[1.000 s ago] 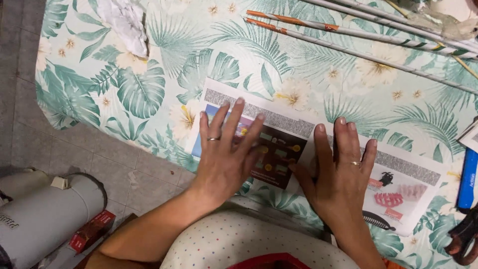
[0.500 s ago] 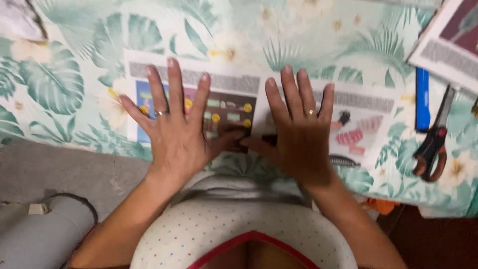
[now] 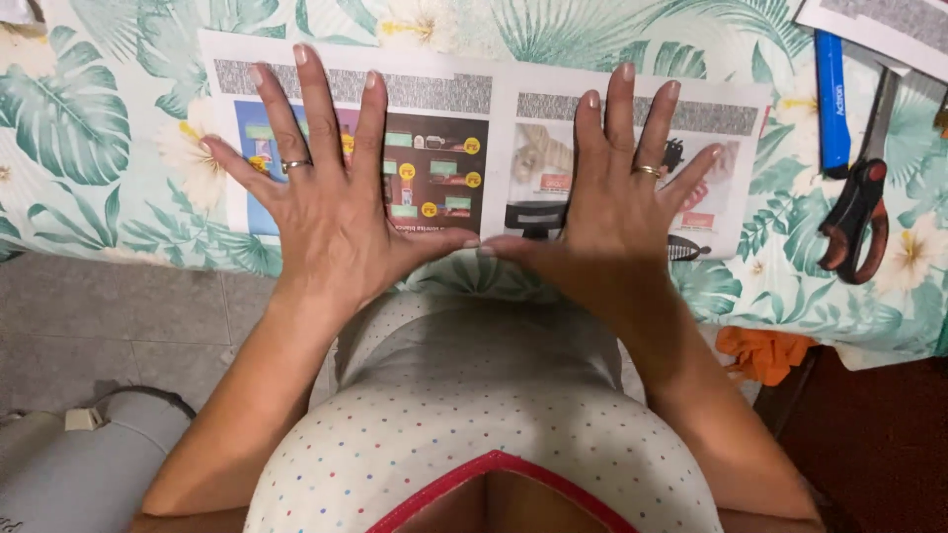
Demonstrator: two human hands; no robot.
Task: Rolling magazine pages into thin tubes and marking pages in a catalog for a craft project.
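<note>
Item 1: left hand, flat, palm down, fingers spread wide, gripping nothing. Lies on left half of printed leaflet; ring on one finger. Thumb points inward.

Item 2: right hand, same pose: flat, fingers fanned, nothing held. Rests on right half of leaflet; gold ring on one finger. Thumb tips of both hands meet or nearly meet near table edge, just in front of the person's body.

Item 3: leaflet, a wide sheet w/ colour product pics and grey bands along top edge. Lies flat near front edge of table, under both hands.

Item 4: tablecloth, pale w/ green leaf print, covers table.

Item 5: scissors, black and red handles, on cloth to the right, apart from right hand.

Item 6: blue tool, slim, just beside scissors.

Item 7: orange cloth, hangs below table edge, right side.

Item 8: grey appliance, on tiled floor, lower left.
</note>
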